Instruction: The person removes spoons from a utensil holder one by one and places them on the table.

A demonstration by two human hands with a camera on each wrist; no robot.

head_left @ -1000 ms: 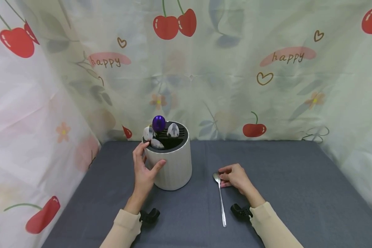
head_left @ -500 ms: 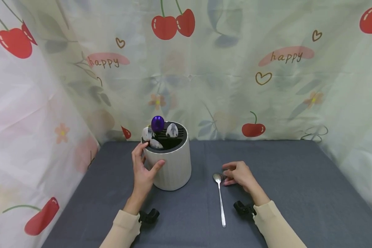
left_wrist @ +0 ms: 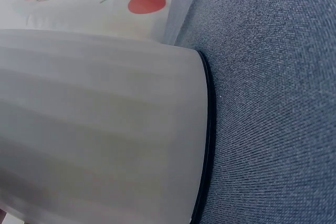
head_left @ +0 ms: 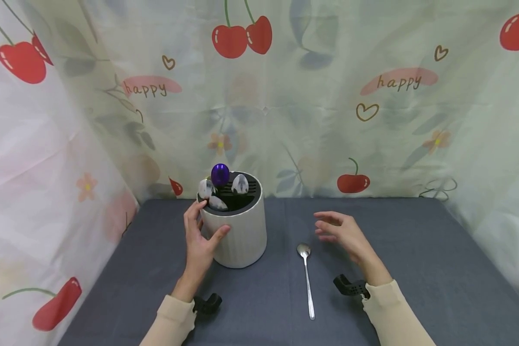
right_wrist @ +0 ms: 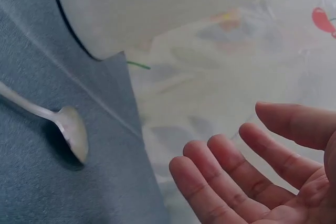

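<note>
My left hand point(head_left: 200, 243) holds the side of a round, ribbed off-white utensil holder point(head_left: 244, 242), fingertips at its black rim and thumb on the front wall. Its pale side point(left_wrist: 105, 124) fills much of the left wrist view, base on the cloth. Several rounded utensil heads stick out of the slotted top, one of them purple point(head_left: 220, 175). A long-handled metal spoon point(head_left: 307, 281) lies on the cloth to the right, bowl end away from me. My right hand point(head_left: 341, 234) is raised beyond and right of the spoon bowl point(right_wrist: 74, 132), fingers loosely extended and holding nothing.
A dark grey-blue cloth point(head_left: 402, 250) covers the table. Behind it hangs a pale curtain point(head_left: 311, 110) printed with cherries, and more of it closes off both sides. Black wrist mounts point(head_left: 350, 287) project from inside the cuffs.
My right hand has drawn away from the spoon bowl, rising and shifting to the right, and its fingers have spread. The spoon stays on the cloth; my left hand keeps its place on the holder.
</note>
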